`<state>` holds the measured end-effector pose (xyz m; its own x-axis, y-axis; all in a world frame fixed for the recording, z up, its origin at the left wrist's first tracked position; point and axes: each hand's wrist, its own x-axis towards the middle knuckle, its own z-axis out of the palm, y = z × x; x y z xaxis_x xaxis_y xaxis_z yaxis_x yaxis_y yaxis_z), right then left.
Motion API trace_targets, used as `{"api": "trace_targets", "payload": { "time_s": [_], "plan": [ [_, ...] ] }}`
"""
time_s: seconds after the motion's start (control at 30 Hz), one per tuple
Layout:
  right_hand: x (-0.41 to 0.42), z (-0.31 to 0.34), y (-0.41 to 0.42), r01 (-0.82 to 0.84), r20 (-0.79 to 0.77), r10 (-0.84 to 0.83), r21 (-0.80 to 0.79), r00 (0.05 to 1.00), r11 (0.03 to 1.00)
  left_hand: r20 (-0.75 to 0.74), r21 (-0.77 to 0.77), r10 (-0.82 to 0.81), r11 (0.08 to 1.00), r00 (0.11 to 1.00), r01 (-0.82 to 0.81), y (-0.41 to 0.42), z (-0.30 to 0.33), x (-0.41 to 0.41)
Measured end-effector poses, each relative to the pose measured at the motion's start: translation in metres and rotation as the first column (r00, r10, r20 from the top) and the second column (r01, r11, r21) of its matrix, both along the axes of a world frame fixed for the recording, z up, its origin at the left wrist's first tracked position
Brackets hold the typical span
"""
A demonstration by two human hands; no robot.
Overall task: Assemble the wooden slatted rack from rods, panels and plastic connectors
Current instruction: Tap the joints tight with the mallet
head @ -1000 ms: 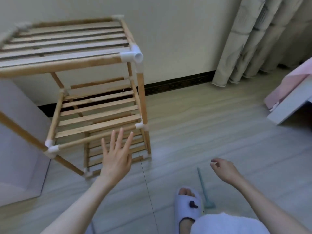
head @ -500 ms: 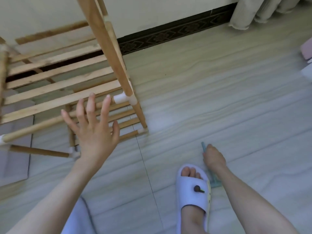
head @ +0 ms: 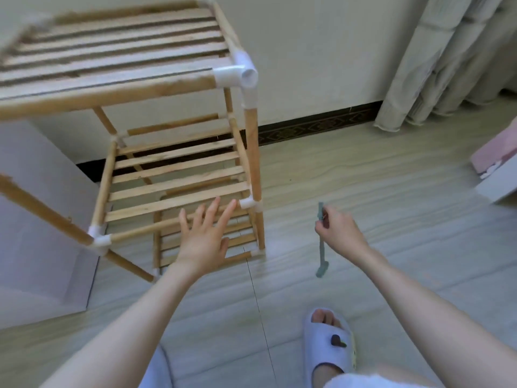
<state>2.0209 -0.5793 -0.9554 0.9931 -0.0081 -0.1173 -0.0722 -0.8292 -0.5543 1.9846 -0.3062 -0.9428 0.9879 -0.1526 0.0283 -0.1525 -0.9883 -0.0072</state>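
Standing upright at about eleven o'clock, the wooden rack (head: 179, 175) has its middle-shelf front rod (head: 167, 224) running crosswise just beyond the splayed, empty left hand (head: 205, 236), nearer than the right hand (head: 340, 233) gripping a green mallet (head: 322, 247).

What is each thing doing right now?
Rack: standing upright on the floor, three slatted shelves in place.
Corner connector: fitted on the top front corner, one socket open.
Left hand: open, fingers spread in front of the middle shelf.
Right hand: holding the green tool.
Green tool: lifted, hanging head down.
Slipper: on the foot.
Curtain: hanging down to the floor.
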Motion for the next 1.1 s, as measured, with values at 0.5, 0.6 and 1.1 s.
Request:
{"api": "trace_targets", "payload": {
  "time_s": [0.5,0.6,1.1],
  "plan": [
    [-0.038,0.226,0.068,0.082,0.012,-0.145,0.775,0.989,0.626,0.472,-0.032,-0.3,0.934,0.829,0.357,0.063,0.159,-0.027],
    [-0.052,0.245,0.073,0.069,-0.041,-0.144,0.978,0.989,0.195,0.7,-0.085,-0.098,0.972,0.708,0.219,0.081,0.192,-0.029],
    [-0.077,0.254,0.205,-0.46,0.335,0.38,0.201,0.862,0.865,0.126,-0.964,0.616,0.26,0.778,-0.05,0.174,0.2,-0.054]
  ]
}}
